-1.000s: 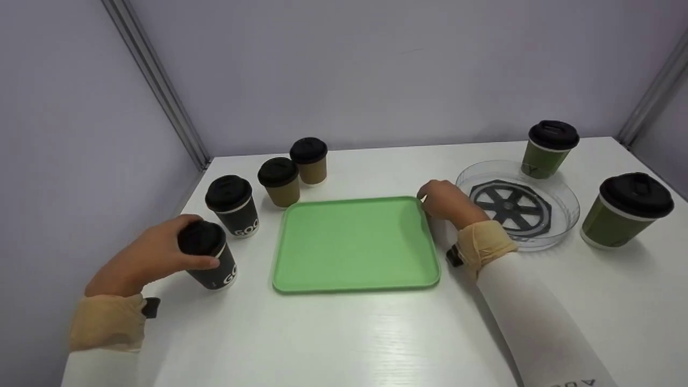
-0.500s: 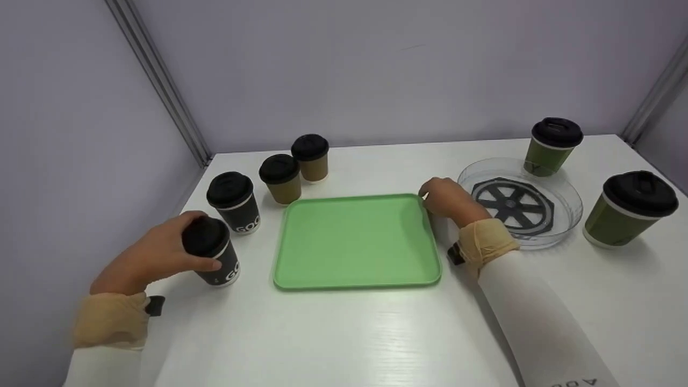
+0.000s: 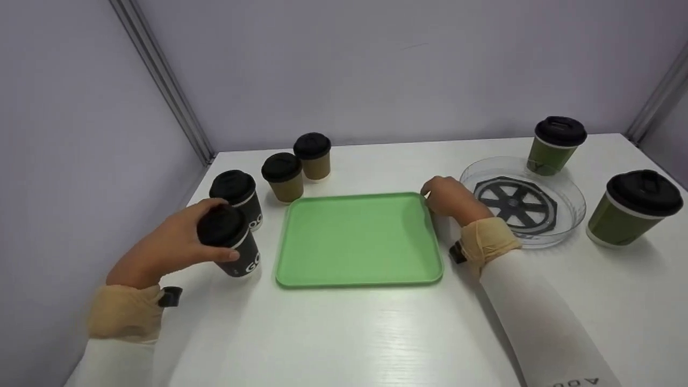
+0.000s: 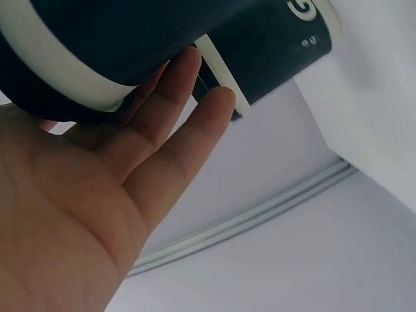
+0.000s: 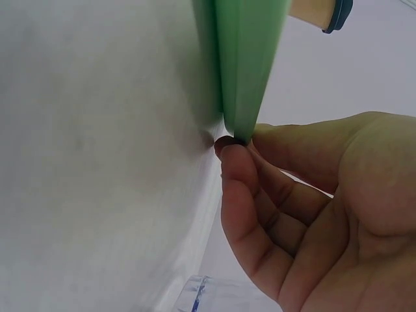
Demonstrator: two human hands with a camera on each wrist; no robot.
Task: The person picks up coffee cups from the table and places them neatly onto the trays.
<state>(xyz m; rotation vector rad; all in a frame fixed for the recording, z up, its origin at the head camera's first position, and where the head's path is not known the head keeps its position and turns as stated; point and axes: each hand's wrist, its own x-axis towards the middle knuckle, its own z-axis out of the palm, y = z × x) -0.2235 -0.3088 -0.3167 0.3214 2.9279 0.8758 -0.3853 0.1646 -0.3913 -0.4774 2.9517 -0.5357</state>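
My left hand (image 3: 172, 242) grips a black paper coffee cup (image 3: 248, 252) around its black lid, thumb on the near side. The cup is upright, left of a green tray (image 3: 357, 242); whether its base touches the table I cannot tell. A second black cup (image 3: 250, 209) stands just behind it, and in the left wrist view this cup (image 4: 266, 55) shows past my fingertips. At the tray's far right corner, my right hand (image 3: 449, 199) pinches the rim; the right wrist view shows thumb and curled fingers at the tray edge (image 5: 247, 65).
Two small brown cups (image 3: 287, 188) with black lids stand behind the tray's left corner. Right of my right hand lies a clear round dish (image 3: 572, 215) over a dark wheel-like pattern. Two green cups (image 3: 618, 223) stand at the right. Walls border the white table (image 3: 333, 338).
My left hand has carried the black cup to the right and slightly away from me, so it now partly covers the second black cup. My right hand stays at the tray corner.
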